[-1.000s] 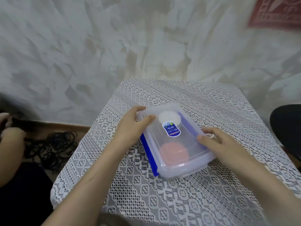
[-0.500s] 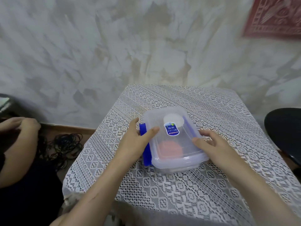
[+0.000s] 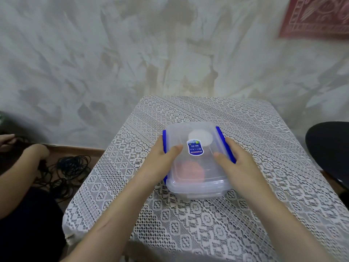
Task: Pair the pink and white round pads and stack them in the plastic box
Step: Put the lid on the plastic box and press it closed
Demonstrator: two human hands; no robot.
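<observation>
the box sits on the surface, slightly left of centre, with one short end toward the person. a white lace cloth covers the surface. the clear lid is in place on the box. a blue clip runs along each long side: the left clip and the right clip. a blue oval sticker is fixed to the middle of the lid.

contents, seen through the lid:
- white pad, in the far half of the box.
- pink pad, in the near half of the box. its outline is blurred by the plastic, so the number of pads in each pile cannot be told.

hand positions:
- left hand: clamped on the left side of the box. the thumb lies flat on the lid, just left of the sticker. the fingers wrap down over the left clip.
- right hand: clamped on the right side of the box. the thumb rests on the lid, right of the sticker. the fingers lie over the right clip.

surroundings:
- a mottled grey wall stands behind the surface.
- a red patterned hanging is at the upper right.
- a dark round object is at the right edge.
- black cables lie coiled low on the left.
- a second person's arm is near the cables.
</observation>
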